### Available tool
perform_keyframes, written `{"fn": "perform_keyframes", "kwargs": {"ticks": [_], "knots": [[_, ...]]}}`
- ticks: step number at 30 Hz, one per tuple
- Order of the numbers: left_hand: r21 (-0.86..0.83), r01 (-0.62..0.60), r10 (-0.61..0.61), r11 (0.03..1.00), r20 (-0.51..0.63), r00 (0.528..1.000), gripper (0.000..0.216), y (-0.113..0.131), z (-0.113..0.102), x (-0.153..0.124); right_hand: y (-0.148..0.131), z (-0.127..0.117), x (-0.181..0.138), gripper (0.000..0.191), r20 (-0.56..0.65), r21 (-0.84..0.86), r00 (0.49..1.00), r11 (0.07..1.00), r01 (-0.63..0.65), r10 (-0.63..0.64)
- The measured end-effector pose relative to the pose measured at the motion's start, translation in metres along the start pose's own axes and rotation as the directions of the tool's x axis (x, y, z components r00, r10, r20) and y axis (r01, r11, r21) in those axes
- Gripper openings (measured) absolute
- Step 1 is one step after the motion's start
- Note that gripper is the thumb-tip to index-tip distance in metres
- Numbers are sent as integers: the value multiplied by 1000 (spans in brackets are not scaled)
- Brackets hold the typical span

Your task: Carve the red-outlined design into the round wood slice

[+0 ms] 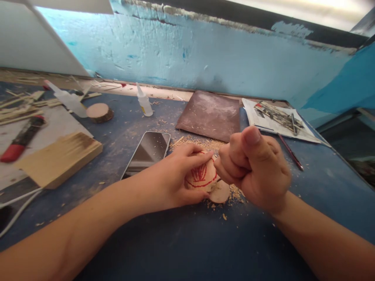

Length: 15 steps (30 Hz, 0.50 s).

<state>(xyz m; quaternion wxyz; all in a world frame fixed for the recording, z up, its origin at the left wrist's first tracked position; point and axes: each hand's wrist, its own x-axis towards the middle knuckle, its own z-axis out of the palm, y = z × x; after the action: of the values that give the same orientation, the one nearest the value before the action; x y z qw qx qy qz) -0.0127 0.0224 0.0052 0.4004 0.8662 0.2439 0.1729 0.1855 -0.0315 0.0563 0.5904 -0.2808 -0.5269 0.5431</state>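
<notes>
My left hand (183,171) grips a round wood slice (203,169), thumb and fingers around its edge. Red lines are drawn on the slice's pale face, with a ring near the rim. Close against its right side, my right hand (253,168) is closed in a fist, thumb uppermost. Whatever lies inside that fist is hidden; only a small glint shows at its left edge. A second pale wood disc (220,191) lies just below, partly under the held slice. Wood shavings (236,193) are scattered around both pieces.
A phone (150,150) lies left of the slice. Behind are brown sandpaper (211,113) and a glue bottle (144,102). A pencil (290,152) and papers (254,117) are at right. On the left are a wood block (63,158), a red-black tool (23,136) and a bark-edged slice (99,112).
</notes>
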Motion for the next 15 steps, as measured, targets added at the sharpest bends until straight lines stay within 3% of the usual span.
{"fn": "perform_keyframes", "kwargs": {"ticks": [6, 15], "knots": [[11, 24, -24, 1000, 15, 1000, 68, 3, -1, 1, -1, 1, 1, 71, -40, -29, 999, 999, -22, 21], [27, 18, -18, 999, 9, 1000, 54, 8, -2, 2, 4, -2, -13, 60, 51, -81, 998, 996, 32, -28]]}}
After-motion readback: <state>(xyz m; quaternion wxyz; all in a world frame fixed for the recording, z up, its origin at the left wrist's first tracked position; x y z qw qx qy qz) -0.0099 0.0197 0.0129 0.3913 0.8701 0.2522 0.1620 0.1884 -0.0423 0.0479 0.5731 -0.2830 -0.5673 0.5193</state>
